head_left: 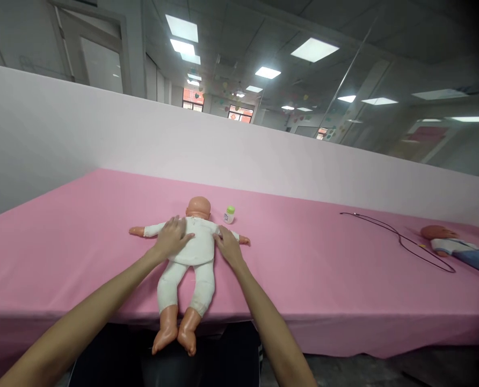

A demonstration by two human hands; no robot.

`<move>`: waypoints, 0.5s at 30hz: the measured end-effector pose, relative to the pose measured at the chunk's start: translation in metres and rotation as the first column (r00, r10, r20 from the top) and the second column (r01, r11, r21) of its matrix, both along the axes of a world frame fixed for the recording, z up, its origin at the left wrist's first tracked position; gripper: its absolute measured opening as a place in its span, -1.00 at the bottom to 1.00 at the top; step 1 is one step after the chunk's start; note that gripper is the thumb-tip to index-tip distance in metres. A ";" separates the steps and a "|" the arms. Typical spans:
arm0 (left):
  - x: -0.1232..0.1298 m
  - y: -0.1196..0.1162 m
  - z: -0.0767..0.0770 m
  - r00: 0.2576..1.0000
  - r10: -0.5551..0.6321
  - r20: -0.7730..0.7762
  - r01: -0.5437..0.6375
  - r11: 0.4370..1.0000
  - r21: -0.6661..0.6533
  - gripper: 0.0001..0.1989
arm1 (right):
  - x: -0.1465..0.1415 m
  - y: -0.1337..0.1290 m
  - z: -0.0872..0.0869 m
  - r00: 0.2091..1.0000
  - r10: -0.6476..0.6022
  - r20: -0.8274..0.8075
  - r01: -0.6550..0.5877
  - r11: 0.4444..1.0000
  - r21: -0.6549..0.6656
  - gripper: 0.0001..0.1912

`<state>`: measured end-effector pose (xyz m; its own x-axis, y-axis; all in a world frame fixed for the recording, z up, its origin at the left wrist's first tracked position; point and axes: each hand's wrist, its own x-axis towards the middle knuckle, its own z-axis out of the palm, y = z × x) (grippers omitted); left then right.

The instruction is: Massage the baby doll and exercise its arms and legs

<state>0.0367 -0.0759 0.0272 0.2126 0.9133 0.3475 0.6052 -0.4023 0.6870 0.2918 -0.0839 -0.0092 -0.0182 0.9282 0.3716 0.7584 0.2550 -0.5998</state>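
A baby doll [194,244] with a white cloth body lies on the pink-covered table, its bald head away from me. Its arms stretch out to both sides and its feet reach past the table's front edge. My left hand [172,237] rests flat on the left side of the doll's torso, fingers pointing toward the shoulder and thumb spread inward. Against the right side of the torso, below the shoulder, lies my right hand [227,245] with its fingers extended. Neither hand is closed around anything. Close to the doll's head stands a small white jar [229,215] with a green lid.
The pink cloth [304,263] covers the table and hangs over its front edge. A thin dark cable [398,234] lies looped at the right. Beyond it is a second doll [461,247] in blue and white clothes. A white low wall [239,148] topped by glass runs behind the table.
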 end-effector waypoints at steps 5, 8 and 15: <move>0.068 0.010 0.048 0.766 -0.300 0.569 0.438 0.891 -0.120 -0.52 | 0.022 0.038 0.034 0.985 -0.170 -0.030 0.172 0.983 0.067 -0.46; 0.117 0.041 0.057 0.522 -0.010 0.853 0.609 0.704 -0.364 -0.52 | 0.032 0.068 0.046 0.984 -0.180 0.016 0.177 0.979 0.104 -0.43; 0.184 0.104 0.039 0.428 0.366 0.826 0.495 0.670 -0.553 -0.50 | 0.054 0.103 0.030 0.993 -0.089 0.076 0.086 0.995 0.045 -0.34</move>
<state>0.2208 0.0284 0.0662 0.2805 0.9140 -0.2931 -0.4593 0.3959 0.7952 0.3455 0.0190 0.0204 0.0324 0.9113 0.4105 0.8228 0.2089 -0.5285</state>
